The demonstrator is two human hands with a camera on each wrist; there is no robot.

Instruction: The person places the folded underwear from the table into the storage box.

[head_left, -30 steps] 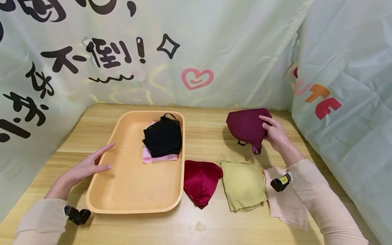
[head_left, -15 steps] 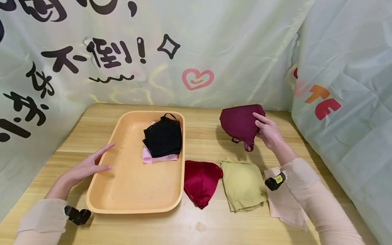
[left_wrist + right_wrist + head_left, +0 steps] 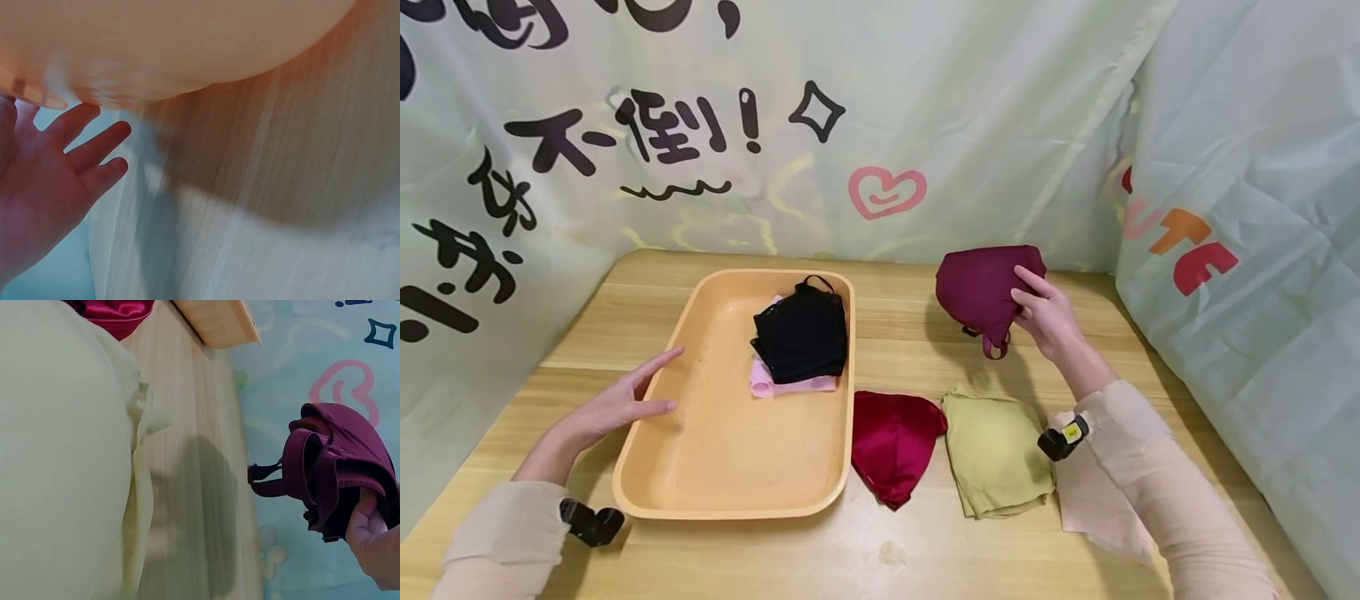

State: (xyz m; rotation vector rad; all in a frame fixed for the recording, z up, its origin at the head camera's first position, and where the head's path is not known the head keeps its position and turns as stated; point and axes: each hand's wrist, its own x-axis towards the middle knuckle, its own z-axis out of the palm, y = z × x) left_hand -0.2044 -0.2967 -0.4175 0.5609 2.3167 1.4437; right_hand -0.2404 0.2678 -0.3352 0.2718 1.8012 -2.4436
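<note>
Plum bra [image 3: 973, 287] is pinched in the right hand [image 3: 1051, 321] above the table [image 3: 895, 350], right of the tray [image 3: 722, 467]; it should handle light and soft, best taken by its cup edge. The left hand [image 3: 606, 408], fingers spread, is at the tray's left rim, contact hard to tell. Inside, a black garment [image 3: 805, 333] lies over pink cloth [image 3: 763, 385]

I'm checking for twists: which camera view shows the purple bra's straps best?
The right wrist view: straps loop out large from the purple bra in the right hand. The head view shows only small loops below the bra; the left wrist view shows none.
</note>
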